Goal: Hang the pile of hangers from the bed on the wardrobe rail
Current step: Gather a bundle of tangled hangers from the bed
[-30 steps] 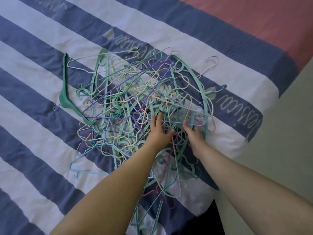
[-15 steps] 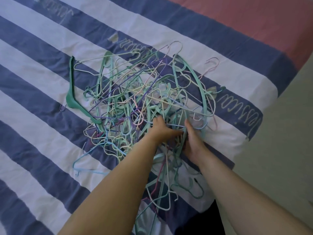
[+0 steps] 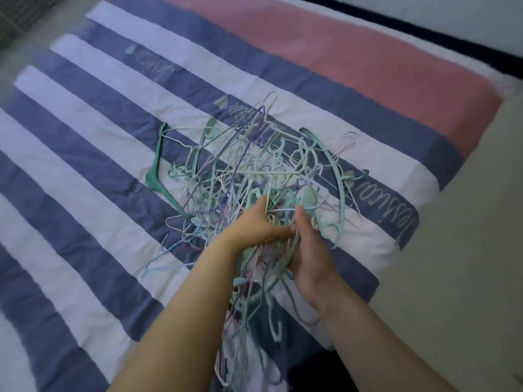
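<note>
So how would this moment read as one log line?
left hand: gripping hangers | right hand: gripping hangers | pile of hangers: tangled, on bed | rail: unseen

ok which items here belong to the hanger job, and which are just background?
Job:
- pile of hangers
- left hand, gripping hangers
- right hand, gripping hangers

Background:
- striped bed cover
- pink sheet
- floor

Wardrobe rail: not in view.

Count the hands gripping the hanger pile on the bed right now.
2. The left hand grips the pile of hangers at its near middle; the right hand grips just beside it.
</note>
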A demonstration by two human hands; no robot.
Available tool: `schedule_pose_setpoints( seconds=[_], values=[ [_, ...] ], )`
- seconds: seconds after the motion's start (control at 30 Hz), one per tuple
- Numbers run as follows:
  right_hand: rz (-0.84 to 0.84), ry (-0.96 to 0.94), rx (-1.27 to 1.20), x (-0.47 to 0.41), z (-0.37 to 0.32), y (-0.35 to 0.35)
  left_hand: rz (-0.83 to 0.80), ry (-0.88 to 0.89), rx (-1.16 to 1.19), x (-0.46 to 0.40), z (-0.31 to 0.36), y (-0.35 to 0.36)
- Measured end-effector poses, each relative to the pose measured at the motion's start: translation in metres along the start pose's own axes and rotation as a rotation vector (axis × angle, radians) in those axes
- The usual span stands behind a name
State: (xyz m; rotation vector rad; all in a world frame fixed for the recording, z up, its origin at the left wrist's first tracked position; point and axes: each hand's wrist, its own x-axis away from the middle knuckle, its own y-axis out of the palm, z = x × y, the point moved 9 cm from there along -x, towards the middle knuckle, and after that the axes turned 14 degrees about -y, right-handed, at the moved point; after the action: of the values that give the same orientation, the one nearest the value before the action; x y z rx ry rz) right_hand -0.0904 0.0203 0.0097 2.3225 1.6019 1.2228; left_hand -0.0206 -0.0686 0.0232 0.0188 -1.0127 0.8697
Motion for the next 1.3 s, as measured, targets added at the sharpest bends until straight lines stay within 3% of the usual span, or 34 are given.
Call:
schedule_pose_setpoints(
  seconds=[0.27,0.33,0.4,0.47,0.53,0.63,0.83,0.9,1.0,1.03,1.1,1.17,1.2,1.23,1.3],
  values=[
    [-0.211,0.019,-0.210,0.065,-0.060,0.036,-0.016,0.102,0.205,0.091,0.029,-0.018],
    [-0.165,0.083,-0.265,0.071,-0.066,0.033,0.007,0.119,0.214,0.111,0.023,-0.021],
    [-0.002,0.127,-0.257,0.071,-0.067,0.019,0.066,0.135,0.293,0.129,0.013,-0.033],
    [0.132,0.145,-0.150,0.067,-0.066,0.000,0.159,0.154,0.369,0.146,0.003,-0.050],
    [0.153,0.152,0.061,0.070,-0.064,-0.014,0.244,0.168,0.388,0.160,-0.004,-0.066],
    [0.049,0.135,0.350,0.076,-0.053,-0.017,0.326,0.159,0.435,0.172,-0.010,-0.084],
    [-0.287,-0.002,0.601,0.083,-0.057,0.017,0.526,0.131,0.620,0.189,-0.006,-0.118],
    [-0.312,-0.023,0.681,0.074,-0.062,0.011,0.591,0.129,0.665,0.199,0.000,-0.140],
    [-0.250,0.126,0.563,0.058,-0.058,-0.008,0.657,0.158,0.704,0.215,0.005,-0.177],
    [-0.253,0.171,0.606,0.057,-0.058,-0.011,0.675,0.163,0.704,0.221,0.006,-0.188],
    [-0.298,0.193,0.936,0.049,-0.058,-0.010,0.709,0.153,0.675,0.228,0.007,-0.209],
    [-0.340,0.071,1.274,0.041,-0.074,0.011,0.741,0.126,0.650,0.230,0.005,-0.221],
    [-0.305,-0.041,1.330,0.039,-0.086,0.028,0.758,0.114,0.652,0.230,0.003,-0.224],
    [-0.246,-0.159,1.279,0.040,-0.101,0.048,0.770,0.105,0.667,0.230,0.001,-0.226],
    [-0.203,-0.353,0.927,0.045,-0.123,0.091,0.785,0.077,0.722,0.230,-0.008,-0.227]
  ],
)
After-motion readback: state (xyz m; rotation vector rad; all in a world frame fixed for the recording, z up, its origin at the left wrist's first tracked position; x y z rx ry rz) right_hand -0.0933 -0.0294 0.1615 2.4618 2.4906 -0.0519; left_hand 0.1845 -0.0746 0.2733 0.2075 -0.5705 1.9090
